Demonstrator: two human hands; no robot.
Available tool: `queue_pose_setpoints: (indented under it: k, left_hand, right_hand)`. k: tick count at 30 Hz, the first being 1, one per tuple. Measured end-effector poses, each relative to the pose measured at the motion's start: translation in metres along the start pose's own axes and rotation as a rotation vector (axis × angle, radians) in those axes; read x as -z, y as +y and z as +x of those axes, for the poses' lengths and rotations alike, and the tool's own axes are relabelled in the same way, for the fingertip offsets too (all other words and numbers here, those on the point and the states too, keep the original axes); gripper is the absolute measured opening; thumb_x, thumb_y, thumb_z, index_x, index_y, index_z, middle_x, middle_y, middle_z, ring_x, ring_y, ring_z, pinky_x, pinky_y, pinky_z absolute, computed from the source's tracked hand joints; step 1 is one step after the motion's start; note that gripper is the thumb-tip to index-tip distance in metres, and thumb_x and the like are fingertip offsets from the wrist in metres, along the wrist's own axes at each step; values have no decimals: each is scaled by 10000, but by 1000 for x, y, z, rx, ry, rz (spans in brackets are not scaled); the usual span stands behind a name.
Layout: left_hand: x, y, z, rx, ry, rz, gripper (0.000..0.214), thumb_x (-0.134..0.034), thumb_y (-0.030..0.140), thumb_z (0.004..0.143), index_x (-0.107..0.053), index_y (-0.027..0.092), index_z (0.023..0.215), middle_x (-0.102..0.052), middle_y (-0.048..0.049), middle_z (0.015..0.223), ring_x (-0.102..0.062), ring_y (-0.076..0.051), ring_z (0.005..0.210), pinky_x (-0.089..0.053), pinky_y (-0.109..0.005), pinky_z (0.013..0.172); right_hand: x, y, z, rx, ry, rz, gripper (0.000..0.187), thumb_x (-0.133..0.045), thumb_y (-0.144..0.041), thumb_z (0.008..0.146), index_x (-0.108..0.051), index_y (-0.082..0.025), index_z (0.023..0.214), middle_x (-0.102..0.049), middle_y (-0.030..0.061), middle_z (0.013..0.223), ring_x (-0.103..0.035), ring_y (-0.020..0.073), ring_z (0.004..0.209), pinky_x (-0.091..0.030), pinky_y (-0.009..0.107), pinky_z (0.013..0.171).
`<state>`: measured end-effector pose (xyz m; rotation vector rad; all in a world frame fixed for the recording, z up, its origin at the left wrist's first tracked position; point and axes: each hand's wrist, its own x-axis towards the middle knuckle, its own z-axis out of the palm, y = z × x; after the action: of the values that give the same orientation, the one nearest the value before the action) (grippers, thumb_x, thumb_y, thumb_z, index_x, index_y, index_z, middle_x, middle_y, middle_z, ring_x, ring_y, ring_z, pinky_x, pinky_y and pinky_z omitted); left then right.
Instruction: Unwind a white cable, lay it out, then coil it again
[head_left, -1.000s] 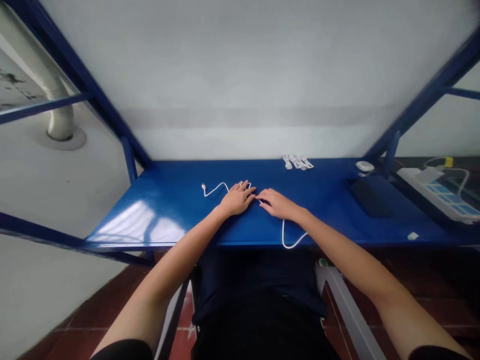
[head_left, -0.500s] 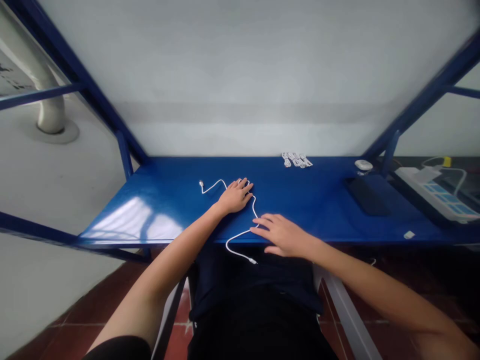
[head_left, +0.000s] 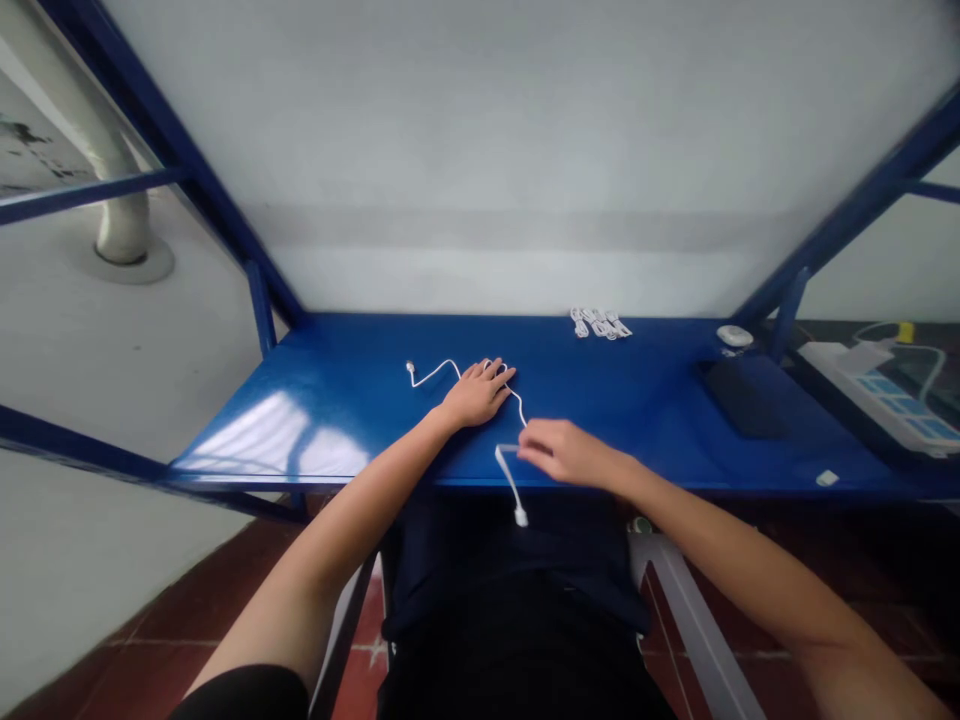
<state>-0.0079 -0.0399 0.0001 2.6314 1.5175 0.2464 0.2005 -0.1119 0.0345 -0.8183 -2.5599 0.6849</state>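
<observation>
A white charging cable (head_left: pixel 435 374) runs across the blue tabletop, one plug lying at the left. My left hand (head_left: pixel 480 393) lies flat over the middle of the cable, fingers stretched out, pressing it to the surface; loops of the cable show between and beyond the fingers. Near the front edge, my right hand (head_left: pixel 559 450) pinches the cable with closed fingers. From that pinch the cable's other end hangs over the edge, its plug dangling and slightly blurred.
Several bundled white cables (head_left: pixel 600 323) lie at the back. To the right are a white earbud case (head_left: pixel 734 336), a dark phone (head_left: pixel 741 400), a small white piece (head_left: pixel 826 478) and a white power strip (head_left: pixel 885 395). Blue frame posts (head_left: pixel 260 305) stand at both sides.
My right hand has closed on the cable, where its fingers were spread before. The cable's near end has swung right and now hangs from it. My left hand stays flat on the cable.
</observation>
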Motion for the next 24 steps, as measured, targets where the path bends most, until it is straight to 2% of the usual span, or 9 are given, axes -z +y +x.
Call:
queue_pose_setpoints:
  k: [4, 6, 8, 11, 16, 21, 24]
  left_hand:
    - [-2, -1, 0, 6, 7, 2, 549, -288, 426, 991, -345, 197, 1487, -313, -122, 1554, -284, -320, 1424, -245, -469, 1154]
    - [-3, -1, 0, 22, 14, -1, 558, -305, 429, 986, -351, 178, 1482, -284, -131, 1565, -270, -323, 1430, -243, -461, 1157]
    - [-5, -2, 1, 33, 23, -4, 561, -317, 423, 981, -357, 163, 1477, -247, -129, 1579, -243, -325, 1440, -238, -454, 1161]
    - [-5, -1, 1, 32, 25, -11, 567, -301, 444, 982, -359, 166, 1473, -236, -116, 1585, -206, -319, 1453, -229, -463, 1165]
    - [-2, 1, 1, -25, -13, -15, 643, -270, 541, 971, -349, 158, 1481, -217, -126, 1588, -171, -320, 1462, -182, -481, 1176]
    - [-2, 1, 1, -58, -13, -17, 608, -296, 542, 965, -377, 210, 1467, -224, -100, 1590, -187, -303, 1462, -178, -496, 1173]
    - [-3, 1, 3, -37, -1, -22, 551, -301, 479, 977, -416, 211, 1446, -268, -99, 1576, -240, -301, 1446, -212, -487, 1165]
  right_hand:
    - [16, 40, 31, -398, 377, 400, 155, -571, -353, 859, -548, -202, 885, -633, 2, 678, -597, 152, 559, -473, 273, 541]
    - [20, 61, 43, -550, 481, 420, 124, -571, -307, 824, -535, -193, 860, -626, 0, 643, -593, 154, 528, -466, 271, 518]
    - [20, 76, 48, -595, 549, 268, 89, -570, -253, 786, -549, -191, 845, -629, 0, 638, -598, 159, 543, -469, 278, 553]
    - [13, 85, 47, -604, 519, -24, 112, -555, -204, 757, -587, -194, 864, -640, 10, 649, -620, 187, 617, -466, 291, 622]
    - [3, 78, 56, -599, 309, -345, 215, -504, -191, 818, -617, -198, 1000, -704, 92, 801, -655, 256, 743, -457, 330, 688]
    - [10, 88, 72, -668, 265, -349, 237, -502, -197, 828, -648, -199, 1015, -708, 114, 878, -652, 276, 813, -472, 363, 743]
    - [20, 101, 66, -547, 226, -295, 256, -484, -180, 834, -671, -186, 1009, -685, 119, 985, -620, 268, 926, -477, 383, 825]
